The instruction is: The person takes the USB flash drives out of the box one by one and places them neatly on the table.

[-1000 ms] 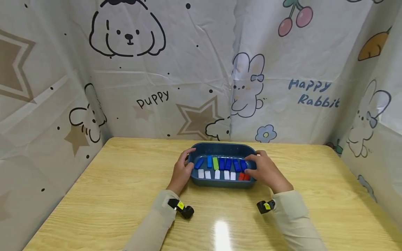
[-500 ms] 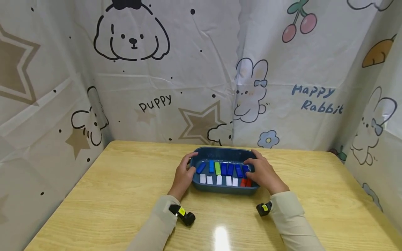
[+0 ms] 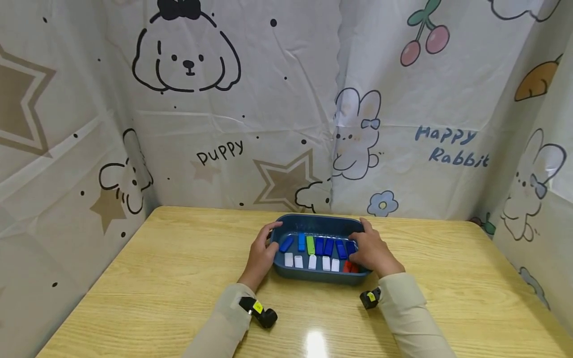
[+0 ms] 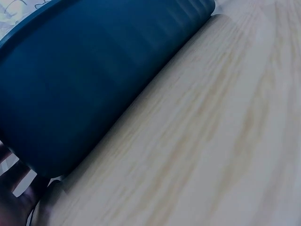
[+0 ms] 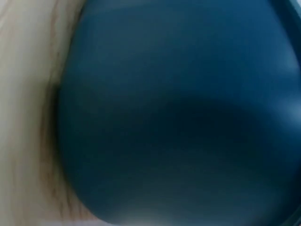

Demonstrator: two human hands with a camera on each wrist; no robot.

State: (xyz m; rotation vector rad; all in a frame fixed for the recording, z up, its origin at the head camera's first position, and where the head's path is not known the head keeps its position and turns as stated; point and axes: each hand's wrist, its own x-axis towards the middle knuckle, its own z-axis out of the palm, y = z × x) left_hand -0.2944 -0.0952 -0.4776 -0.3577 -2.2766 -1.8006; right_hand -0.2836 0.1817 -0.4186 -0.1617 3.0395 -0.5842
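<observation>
A dark blue-green oblong basin [image 3: 313,274] rests on the table near its far edge. Inside lie small rectangular blocks in two rough rows: several blue blocks [image 3: 329,247] and one green block [image 3: 311,245] behind, white blocks [image 3: 312,262] and red blocks [image 3: 350,267] in front. My left hand [image 3: 258,258] grips the basin's left end, thumb at the rim. At the right end my right hand [image 3: 376,253] holds the rim, some fingers reaching inside above the blocks. The left wrist view shows the basin's outer wall [image 4: 94,80] and dark fingers [image 4: 11,181]; the right wrist view shows mostly wall [image 5: 141,70].
A light wood-grain table [image 3: 188,258] extends to both sides and in front of the basin. Behind it hangs a white curtain [image 3: 268,109] with cartoon prints, which also encloses the sides. Each sleeve carries a small black wrist camera [image 3: 264,315].
The head view has tilted, so the scene sits lower. My right hand has shifted slightly left and further over the basin's right end. Left hand and blocks stay about the same.
</observation>
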